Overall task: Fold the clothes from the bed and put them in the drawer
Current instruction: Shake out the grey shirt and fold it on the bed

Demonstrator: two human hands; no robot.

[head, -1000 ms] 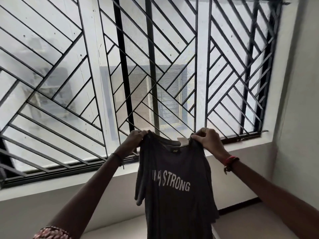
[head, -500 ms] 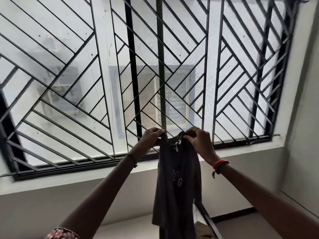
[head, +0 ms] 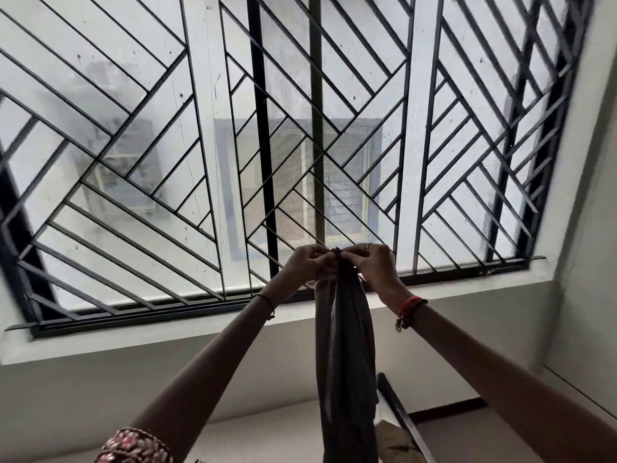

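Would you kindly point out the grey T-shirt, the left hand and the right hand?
grey T-shirt (head: 347, 355): head view, middle of the hanging folded cloth.
left hand (head: 307, 267): head view, back of the hand.
right hand (head: 374, 265): head view, back of the hand.

Dark shirt (head: 347, 345) hem beyond bottom edge.

**Black bars fill my view**

Right in front of me is a wide window grille (head: 334, 95), black diagonal bars in herringbone panels between pale uprights. Through the mesh I can just make out a grey building (head: 337, 182), blurred. A white sill (head: 167, 339) runs beneath, and a plain wall (head: 587, 262) closes in on my right. Low down there's a dark slanting rail (head: 397, 409), with a dark skirting strip (head: 447, 406) beside it.
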